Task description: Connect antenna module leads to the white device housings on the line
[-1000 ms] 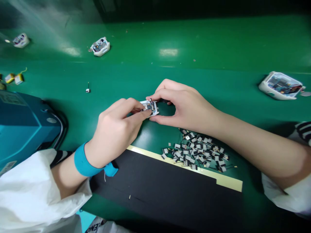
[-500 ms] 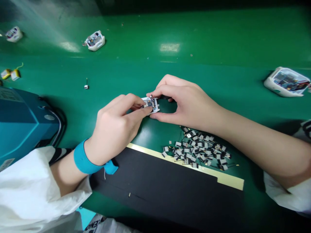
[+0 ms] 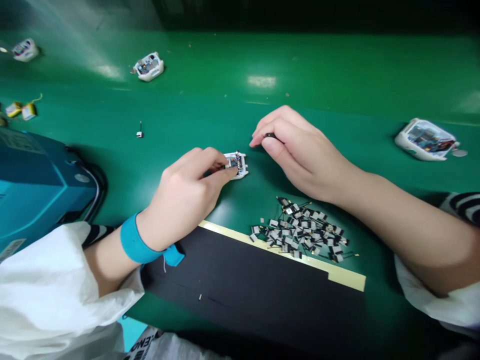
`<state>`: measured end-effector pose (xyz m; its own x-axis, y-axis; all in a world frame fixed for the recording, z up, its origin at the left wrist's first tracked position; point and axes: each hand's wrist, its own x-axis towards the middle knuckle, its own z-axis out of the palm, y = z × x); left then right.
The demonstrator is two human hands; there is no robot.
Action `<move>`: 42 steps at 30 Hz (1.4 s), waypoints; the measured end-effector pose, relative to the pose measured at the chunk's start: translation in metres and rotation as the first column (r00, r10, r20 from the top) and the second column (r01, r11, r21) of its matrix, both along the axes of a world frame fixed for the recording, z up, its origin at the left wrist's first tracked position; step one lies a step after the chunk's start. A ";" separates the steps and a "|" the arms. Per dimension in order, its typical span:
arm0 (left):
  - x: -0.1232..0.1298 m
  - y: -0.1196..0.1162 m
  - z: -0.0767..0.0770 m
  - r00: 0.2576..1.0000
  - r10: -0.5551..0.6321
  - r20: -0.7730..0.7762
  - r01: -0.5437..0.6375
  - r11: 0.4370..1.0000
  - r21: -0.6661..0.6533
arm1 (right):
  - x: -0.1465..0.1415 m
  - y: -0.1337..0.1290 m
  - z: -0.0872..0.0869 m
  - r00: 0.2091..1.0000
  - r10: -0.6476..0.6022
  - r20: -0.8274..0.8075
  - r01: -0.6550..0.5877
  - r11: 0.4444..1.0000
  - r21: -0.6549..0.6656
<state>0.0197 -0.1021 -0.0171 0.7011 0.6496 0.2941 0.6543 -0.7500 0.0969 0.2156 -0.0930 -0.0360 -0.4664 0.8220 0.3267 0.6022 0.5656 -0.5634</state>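
Note:
My left hand (image 3: 193, 192) grips a small white watch-like housing (image 3: 242, 165) with a circuit board in it, thumb and fingers over its left side. The housing is at the mat's middle, and part of it is hidden under my fingertips. To the right and a little higher, my right hand (image 3: 296, 147) is closed, apart from the housing. A small black thing (image 3: 269, 135) shows between its thumb and fingers; most of it is covered, so its kind cannot be told. Below that hand lies a heap of small black-and-white parts with thin leads (image 3: 303, 230).
Other open white housings lie at the right (image 3: 427, 140), upper middle (image 3: 149, 66) and far left (image 3: 25, 50). One loose part (image 3: 139, 134) and yellow-wrapped pieces (image 3: 28, 111) sit left. A blue box (image 3: 41, 185) stands at left; a black sheet (image 3: 255, 285) lies in front.
My right hand has let go of the housing, moved up and right, and its fingers have closed round the small black thing. My left hand still holds the housing.

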 end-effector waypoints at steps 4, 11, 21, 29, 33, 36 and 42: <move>-0.002 0.002 -0.001 1.000 -0.026 -0.011 0.026 1.000 -0.014 | 0.004 -0.004 0.009 0.995 -0.074 -0.060 0.078 0.995 0.069; -0.005 0.003 -0.002 0.997 -0.072 -0.017 0.073 0.997 0.028 | -0.018 -0.013 0.008 0.884 -0.136 -0.447 0.130 0.991 -0.046; -0.004 0.002 -0.004 0.998 -0.038 -0.054 0.038 0.999 0.005 | -0.026 -0.016 0.001 0.925 -0.121 -0.360 0.173 0.978 0.117; -0.003 0.002 -0.003 0.996 -0.032 -0.085 0.032 0.999 -0.004 | -0.030 -0.018 -0.002 0.955 -0.072 -0.288 0.137 0.968 0.211; -0.003 0.001 -0.004 0.997 -0.035 -0.070 0.034 0.999 -0.011 | -0.031 -0.015 -0.005 0.946 -0.091 -0.312 0.146 0.976 0.159; -0.004 0.002 -0.005 0.998 -0.033 -0.053 0.032 0.999 -0.019 | -0.031 -0.011 -0.007 0.931 -0.123 -0.344 0.153 0.986 0.060; -0.006 -0.001 0.000 0.997 -0.068 -0.043 0.063 0.992 -0.107 | -0.027 0.000 -0.003 0.808 -0.192 -0.557 0.030 0.958 -0.286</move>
<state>0.0136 -0.1031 -0.0168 0.7542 0.6279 0.1923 0.6100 -0.7783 0.1487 0.1886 -0.0935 -0.0386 -0.1603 0.9468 0.2790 0.1720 0.3051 -0.9367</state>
